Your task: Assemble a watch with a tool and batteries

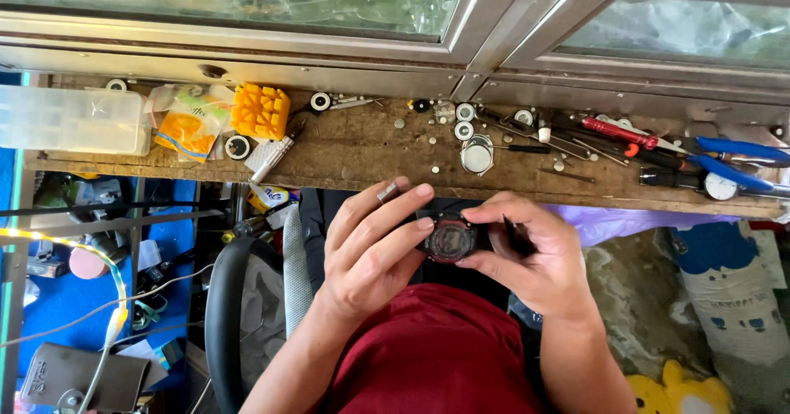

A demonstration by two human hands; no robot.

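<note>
— Worn wood runs across the view: a narrow desk set under a metal-framed window, littered with small tools. What sits on it?

— At the left end, a clear plastic box, an orange packet and an orange ridged block. Near the middle lie a round metal case back and some small coin-like discs, probably button cells, though they are too small to be sure. To the right, a red-handled screwdriver and blue-handled pliers lie among other thin tools.

— And the hands?

— Both are raised just below the desk's front edge, above a dark red shirt. Between them is a black wristwatch with a round face turned up toward the camera.

— How is it gripped?

— The left hand pinches the watch's left side with thumb and fingertips; a ring shows on one finger. The right hand closes around the right side, fingers curled over the top edge and thumb beneath.

— Anything lower down?

— A black chair arm at the left, a brown wallet near the bottom corner, and a yellow soft toy at the bottom right.
</note>
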